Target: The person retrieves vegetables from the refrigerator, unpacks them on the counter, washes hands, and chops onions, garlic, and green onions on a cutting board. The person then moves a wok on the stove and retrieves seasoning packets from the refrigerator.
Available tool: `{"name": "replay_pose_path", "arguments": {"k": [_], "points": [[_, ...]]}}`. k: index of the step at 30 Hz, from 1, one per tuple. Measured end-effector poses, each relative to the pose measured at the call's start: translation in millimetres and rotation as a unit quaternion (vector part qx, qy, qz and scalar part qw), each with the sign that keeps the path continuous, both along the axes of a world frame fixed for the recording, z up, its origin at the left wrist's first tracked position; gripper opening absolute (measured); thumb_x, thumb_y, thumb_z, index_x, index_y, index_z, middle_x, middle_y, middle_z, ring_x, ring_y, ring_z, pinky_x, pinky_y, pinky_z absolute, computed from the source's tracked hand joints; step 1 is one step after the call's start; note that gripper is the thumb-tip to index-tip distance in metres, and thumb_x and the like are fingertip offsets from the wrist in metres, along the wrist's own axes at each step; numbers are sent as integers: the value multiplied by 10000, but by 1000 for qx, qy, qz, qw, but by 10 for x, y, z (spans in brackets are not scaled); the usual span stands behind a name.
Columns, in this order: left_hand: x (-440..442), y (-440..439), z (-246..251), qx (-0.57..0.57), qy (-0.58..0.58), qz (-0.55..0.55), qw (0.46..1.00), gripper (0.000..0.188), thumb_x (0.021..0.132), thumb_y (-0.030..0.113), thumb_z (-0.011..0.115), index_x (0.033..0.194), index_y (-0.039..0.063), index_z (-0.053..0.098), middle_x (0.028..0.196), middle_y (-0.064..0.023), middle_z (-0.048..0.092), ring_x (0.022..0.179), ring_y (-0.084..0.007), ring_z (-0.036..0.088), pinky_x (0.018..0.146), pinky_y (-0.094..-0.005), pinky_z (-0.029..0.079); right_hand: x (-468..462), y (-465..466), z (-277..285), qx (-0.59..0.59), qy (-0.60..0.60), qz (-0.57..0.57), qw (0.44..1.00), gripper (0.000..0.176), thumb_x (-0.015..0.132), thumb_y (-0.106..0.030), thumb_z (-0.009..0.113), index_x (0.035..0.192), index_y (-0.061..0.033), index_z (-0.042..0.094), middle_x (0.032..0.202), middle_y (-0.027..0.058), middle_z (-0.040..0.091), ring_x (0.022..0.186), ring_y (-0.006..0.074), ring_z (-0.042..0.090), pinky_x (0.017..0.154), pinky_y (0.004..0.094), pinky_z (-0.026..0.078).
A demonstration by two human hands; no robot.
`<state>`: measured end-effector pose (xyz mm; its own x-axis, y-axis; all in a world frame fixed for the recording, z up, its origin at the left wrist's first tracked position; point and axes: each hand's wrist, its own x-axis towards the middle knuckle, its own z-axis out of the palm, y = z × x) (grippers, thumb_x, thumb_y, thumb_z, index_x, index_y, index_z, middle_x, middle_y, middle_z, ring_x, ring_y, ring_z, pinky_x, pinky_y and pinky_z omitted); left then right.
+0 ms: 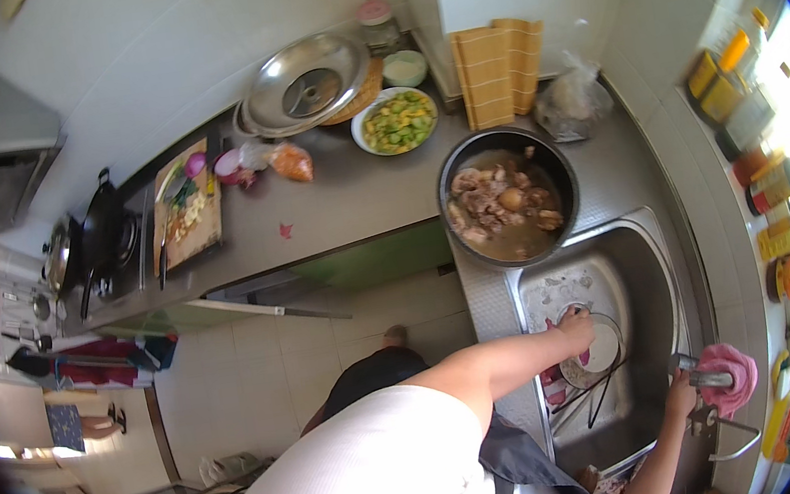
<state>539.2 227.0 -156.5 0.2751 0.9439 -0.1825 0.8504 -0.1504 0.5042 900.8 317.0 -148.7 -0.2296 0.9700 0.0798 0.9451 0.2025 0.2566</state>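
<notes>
In the sink, my left hand curls over the rim of a white bowl; a small dark thing shows at its fingers, too little to name. The bowl rests on another dish, beside dark chopsticks and purple-red scraps. My right hand is closed around the metal faucet, which has a pink cloth wrapped on it. A dark pot of meat pieces in cloudy liquid stands at the sink's left end, by the corner of the counter.
Along the counter lie a bowl of chopped green vegetables, metal basins, onions and a cutting board with a knife. Bottles and jars line the windowsill. A cabinet door stands ajar below the counter.
</notes>
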Motion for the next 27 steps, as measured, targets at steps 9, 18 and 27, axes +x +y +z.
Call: {"name": "replay_pose_path", "arguments": {"k": [9, 18, 27], "points": [[-908, -835, 317, -21, -293, 123, 948, 136, 701, 88, 625, 809, 60, 704, 713, -114, 674, 685, -254, 661, 638, -372, 505, -2439, -1218, 945, -109, 346, 259, 895, 230, 884, -115, 566, 1082, -2, 598, 1038, 161, 616, 951, 334, 594, 814, 396, 478], [-2806, -2703, 977, 148, -255, 294, 909, 90, 711, 125, 689, 760, 51, 669, 688, -133, 653, 655, -289, 642, 616, -383, 499, -4963, -2860, 1317, -254, 423, 372, 786, 141, 868, -77, 589, 975, 8, 626, 868, 181, 628, 783, 342, 614, 689, 388, 487], [-4619, -4967, 1236, 202, -134, 443, 863, 100, 756, 121, 654, 817, 43, 667, 735, -164, 639, 701, -355, 616, 628, -434, 481, -7241, -4489, 1391, -372, 401, 513, 662, 92, 835, -60, 612, 893, 11, 619, 837, 173, 629, 758, 352, 607, 663, 385, 483]]}}
